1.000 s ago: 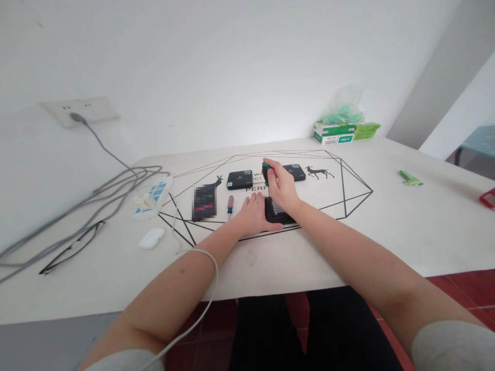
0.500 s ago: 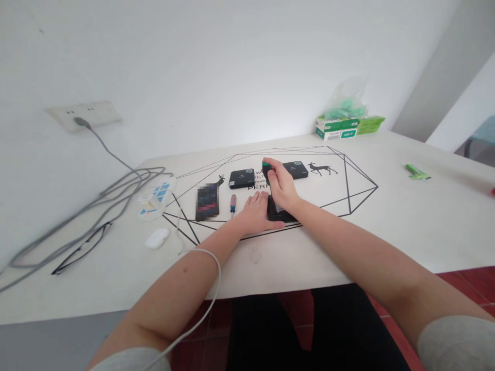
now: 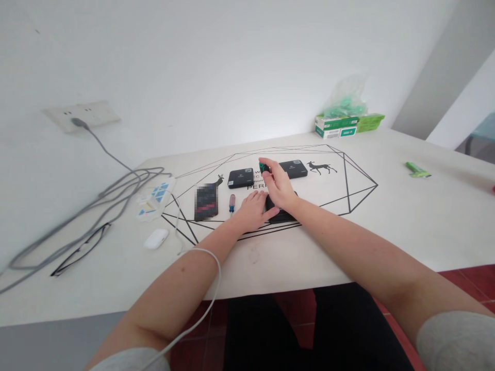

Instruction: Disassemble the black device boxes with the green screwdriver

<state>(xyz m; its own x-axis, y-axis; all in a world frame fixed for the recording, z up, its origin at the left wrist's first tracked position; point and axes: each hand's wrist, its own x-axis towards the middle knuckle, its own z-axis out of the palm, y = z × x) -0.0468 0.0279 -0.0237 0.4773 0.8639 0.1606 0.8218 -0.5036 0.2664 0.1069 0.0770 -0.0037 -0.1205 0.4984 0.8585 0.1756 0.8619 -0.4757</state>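
Note:
My right hand (image 3: 279, 185) is wrapped around the green-and-black handle of a screwdriver (image 3: 264, 168), held above a black box-shaped device (image 3: 284, 218). Its tip is hidden behind my hand, so I cannot tell whether it touches the device. My left hand (image 3: 253, 210) steadies the device from the left, fingers stretched along its side and thumb lying over its near left part. Left of that hand lies a second screwdriver (image 3: 232, 203) with a translucent reddish-and-blue handle. Two similar flat black boxes, one on the left (image 3: 240, 178) and one on the right (image 3: 294, 169), rest farther back.
A blurred dark phone-like item (image 3: 206, 201), a white earbud case (image 3: 157, 238), glasses (image 3: 81, 250) and a power strip (image 3: 157, 200) with grey cable lie left. Green-and-white boxes (image 3: 336, 127) stand at the back right, and a green wrapper (image 3: 417, 169) lies right. A white cable (image 3: 211, 299) crosses my left forearm.
My right hand and the screwdriver handle have shifted slightly left, the handle tilting more. My left thumb has moved up from the device's near edge onto it.

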